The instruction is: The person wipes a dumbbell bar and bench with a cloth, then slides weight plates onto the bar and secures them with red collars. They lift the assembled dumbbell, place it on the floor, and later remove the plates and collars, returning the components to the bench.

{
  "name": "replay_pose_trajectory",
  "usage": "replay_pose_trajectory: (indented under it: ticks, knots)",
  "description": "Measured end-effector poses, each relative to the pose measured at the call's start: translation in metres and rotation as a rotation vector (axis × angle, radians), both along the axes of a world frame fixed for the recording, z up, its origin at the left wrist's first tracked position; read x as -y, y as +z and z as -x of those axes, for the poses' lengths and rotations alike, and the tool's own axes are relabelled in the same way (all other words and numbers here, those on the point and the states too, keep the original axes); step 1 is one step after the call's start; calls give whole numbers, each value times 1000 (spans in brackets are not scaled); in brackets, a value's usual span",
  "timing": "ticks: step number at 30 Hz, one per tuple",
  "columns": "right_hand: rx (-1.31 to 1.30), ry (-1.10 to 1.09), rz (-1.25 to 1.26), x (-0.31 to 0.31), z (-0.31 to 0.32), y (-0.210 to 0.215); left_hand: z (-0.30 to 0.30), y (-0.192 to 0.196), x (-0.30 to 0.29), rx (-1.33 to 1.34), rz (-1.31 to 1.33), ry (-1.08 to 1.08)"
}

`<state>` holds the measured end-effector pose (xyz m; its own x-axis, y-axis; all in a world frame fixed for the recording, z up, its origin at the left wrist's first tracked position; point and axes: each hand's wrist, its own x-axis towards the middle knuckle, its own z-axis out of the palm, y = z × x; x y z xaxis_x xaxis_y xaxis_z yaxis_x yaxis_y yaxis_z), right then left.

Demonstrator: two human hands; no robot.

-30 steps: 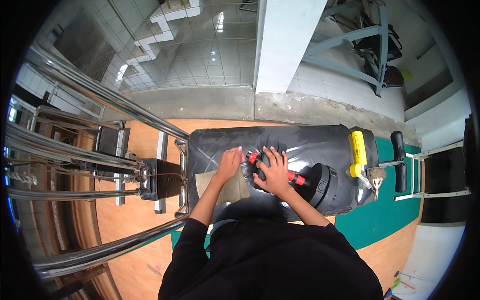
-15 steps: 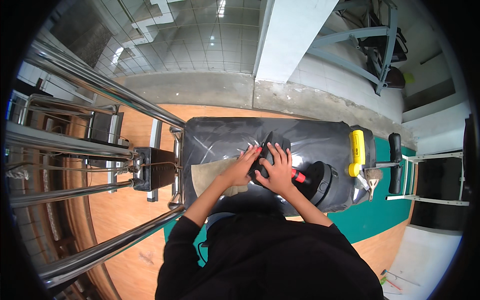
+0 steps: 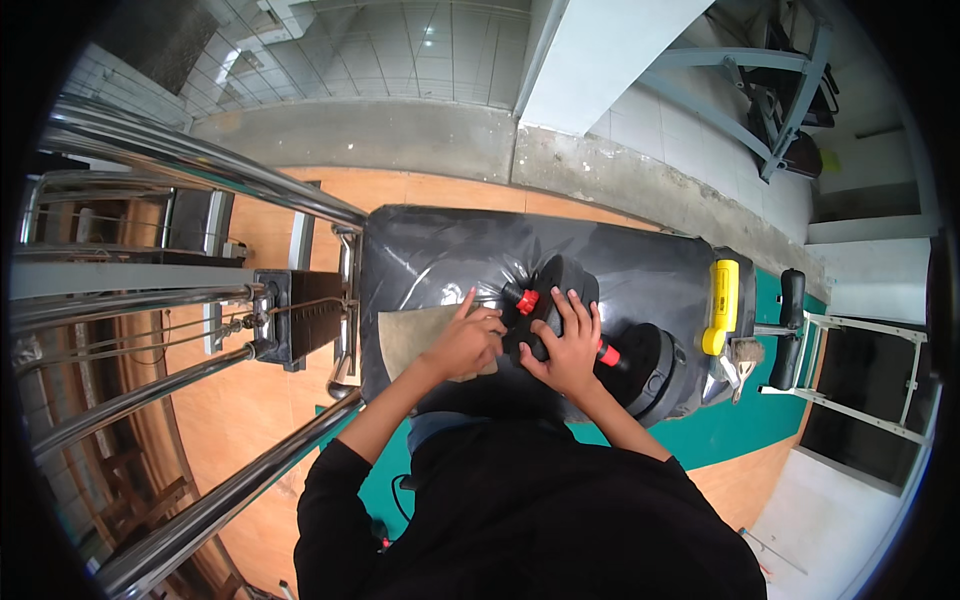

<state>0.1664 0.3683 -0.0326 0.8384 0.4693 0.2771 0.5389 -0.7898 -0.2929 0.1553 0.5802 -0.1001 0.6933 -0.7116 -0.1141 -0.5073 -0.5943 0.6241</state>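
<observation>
the right hand (image 3: pixel 567 352) grasps the black-and-red dumbbell (image 3: pixel 563 275), which lies beneath its fingers (image 3: pixel 574 314) on the black padded bench (image 3: pixel 450 240); the left hand (image 3: pixel 463 345), fingers bent, is just beside it, whether gripping anything i cannot tell. around: orange floor (image 3: pixel 235 430), green mat (image 3: pixel 715 430), white pillar (image 3: pixel 610 60).

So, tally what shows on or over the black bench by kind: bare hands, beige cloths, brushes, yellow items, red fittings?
Bare hands: 2 (left hand, right hand)
Beige cloth: 1
Brush: 1
Yellow item: 1
Red fittings: 2 (left fitting, right fitting)
Total: 7
</observation>
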Motion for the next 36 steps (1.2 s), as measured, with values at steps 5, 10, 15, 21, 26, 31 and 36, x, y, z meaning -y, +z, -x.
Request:
replay_pose_trajectory:
  ticks: [5, 10, 15, 21, 26, 31, 36]
  knots:
    - [7, -14, 22, -1, -1, -2, -37, 15, 32, 46, 185, 347]
    - [11, -8, 33, -1, -1, -4, -18, 12, 42, 232, -92, 147]
    - [18, -24, 19, -2, 0, -3, -66, 40, 9, -376, 205, 180]
    - [29, -25, 18, -4, -1, -3, -136, -22, 31, -791, 35, -37]
    - [39, -25, 25, -5, 0, -4, -152, -30, 46, -1000, 50, -272]
    - [76, -9, 24, -5, 6, -10, -94, -14, 44, -296, 203, 50]
    - [47, -33, -6, -5, 4, -9, -52, -34, 52, 219, 358, 227]
